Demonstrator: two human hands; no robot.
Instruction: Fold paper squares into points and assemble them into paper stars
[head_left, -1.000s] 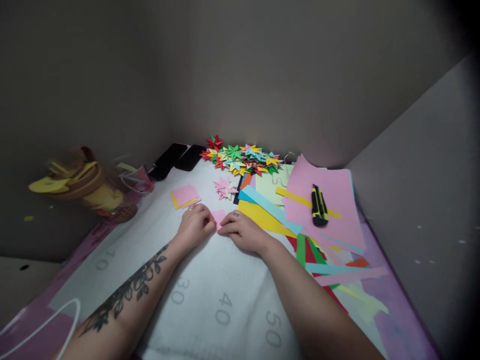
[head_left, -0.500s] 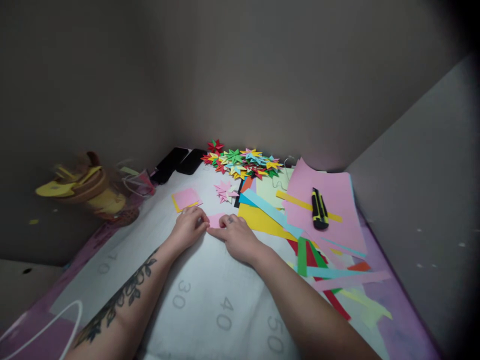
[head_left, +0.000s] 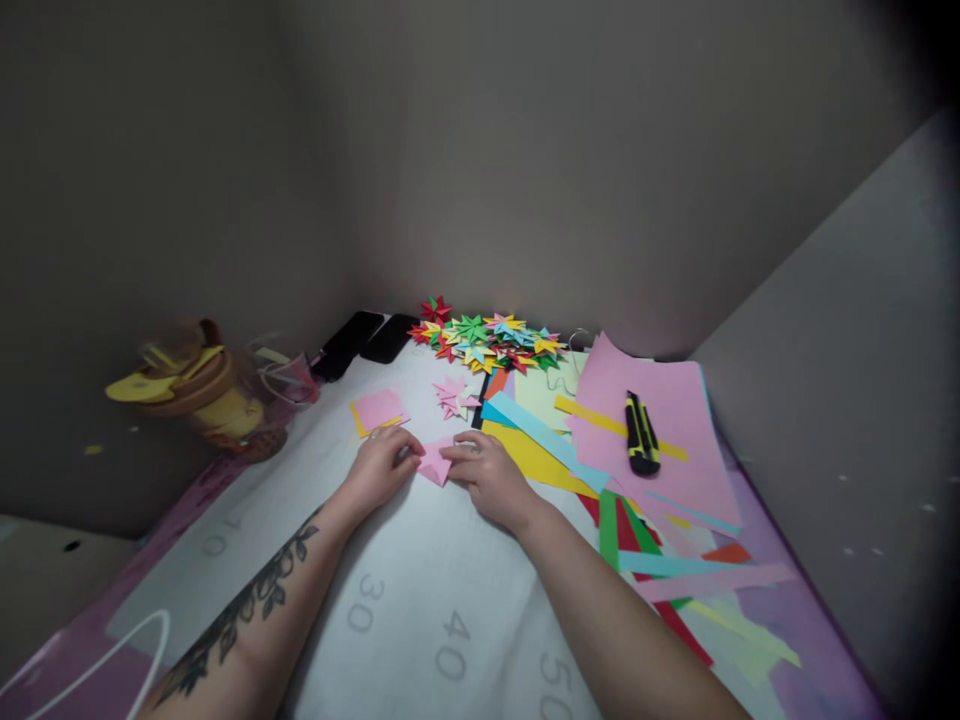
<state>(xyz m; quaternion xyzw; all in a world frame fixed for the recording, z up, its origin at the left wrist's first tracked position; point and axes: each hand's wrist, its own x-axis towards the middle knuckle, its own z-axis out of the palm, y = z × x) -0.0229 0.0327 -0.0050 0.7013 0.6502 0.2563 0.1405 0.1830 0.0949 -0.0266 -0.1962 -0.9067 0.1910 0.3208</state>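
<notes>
Between my two hands is a small pink paper square [head_left: 435, 462], partly folded, with a pointed corner toward me. My left hand [head_left: 386, 462] pinches its left edge between thumb and fingers. On the opposite side, my right hand [head_left: 484, 470] grips the right edge. Just beyond my left hand lies a stack of pink squares [head_left: 379, 409] with a yellow one showing underneath. Past the folded paper sits a little group of pink folded pieces [head_left: 454, 396]. My fingertips cover parts of the paper's sides.
Colourful paper stars [head_left: 487, 338] are heaped at the back. To the right, a utility knife [head_left: 642, 435] rests on pink sheets [head_left: 690, 420]; paper strips [head_left: 682, 562] lie nearer. Two black phones [head_left: 349, 340] and a yellow-lidded cup [head_left: 217, 400] stand at the left.
The pink paper now shows a pointed, folded shape between my hands, where before a flat edge was pressed down. My right index finger has drawn back from pointing along it. The view has shifted slightly.
</notes>
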